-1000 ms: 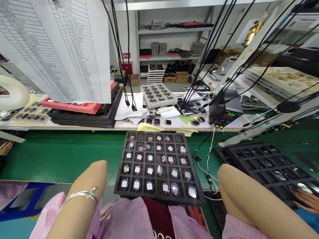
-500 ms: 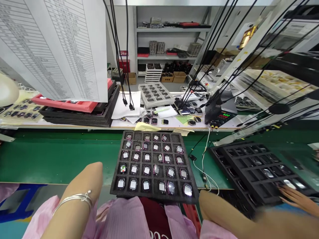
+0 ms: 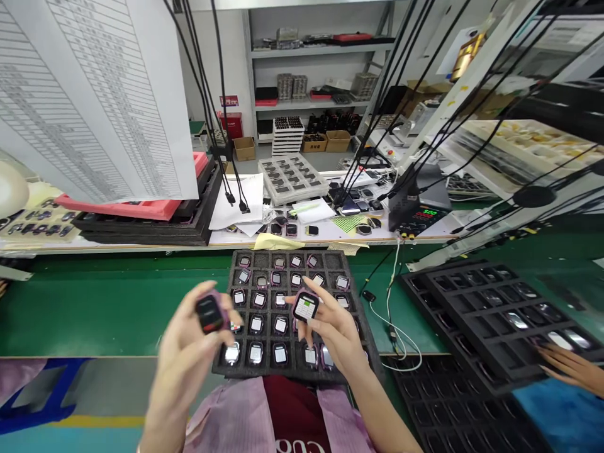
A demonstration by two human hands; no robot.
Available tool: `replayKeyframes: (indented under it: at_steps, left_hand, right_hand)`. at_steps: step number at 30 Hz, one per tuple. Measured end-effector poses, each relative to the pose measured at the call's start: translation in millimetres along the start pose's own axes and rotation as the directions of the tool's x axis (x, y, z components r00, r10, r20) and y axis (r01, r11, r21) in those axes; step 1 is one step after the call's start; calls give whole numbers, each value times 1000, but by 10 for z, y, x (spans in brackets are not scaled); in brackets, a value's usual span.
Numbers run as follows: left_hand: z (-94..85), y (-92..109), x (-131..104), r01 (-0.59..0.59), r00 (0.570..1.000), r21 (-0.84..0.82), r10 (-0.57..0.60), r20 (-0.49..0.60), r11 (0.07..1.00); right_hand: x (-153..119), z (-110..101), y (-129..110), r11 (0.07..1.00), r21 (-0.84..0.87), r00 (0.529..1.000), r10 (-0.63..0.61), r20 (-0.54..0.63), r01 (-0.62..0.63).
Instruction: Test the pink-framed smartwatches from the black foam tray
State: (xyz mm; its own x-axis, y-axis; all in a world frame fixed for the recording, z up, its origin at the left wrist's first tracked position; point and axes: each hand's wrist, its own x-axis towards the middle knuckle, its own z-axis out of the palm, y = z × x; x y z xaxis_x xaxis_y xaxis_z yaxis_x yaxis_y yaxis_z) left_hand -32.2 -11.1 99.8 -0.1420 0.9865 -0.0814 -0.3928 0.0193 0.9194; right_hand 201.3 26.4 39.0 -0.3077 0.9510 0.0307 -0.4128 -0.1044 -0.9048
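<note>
Head view: the tray [image 3: 268,352] holds rows of watches [image 3: 280,353]. At its left edge, the left hand [image 3: 182,343] pinches a dark watch [image 3: 210,313]; over its right half, the right hand [image 3: 337,330] pinches a lit watch [image 3: 306,307]. A loosened pinch could drop either. Both face upward, tilted; near-square cases leave their long axes unclear.

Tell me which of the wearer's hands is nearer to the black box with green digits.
Right. The right hand, holding a watch, is below and left of the black box in the picture; the left hand, holding another watch, is farther left.
</note>
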Motion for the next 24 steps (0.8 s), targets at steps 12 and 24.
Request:
replayKeyframes:
  at_steps: [12,24]
  left_hand:
    - [192,-534,-12,172,941,1,-165,296,985]
    - [177,-548,23,188,941,8,-183,285,982]
  right_hand:
    - [8,23,97,985,-167,990,-61,-131,39]
    - [-155,99,-79,995,-62,996,77,-55,-80]
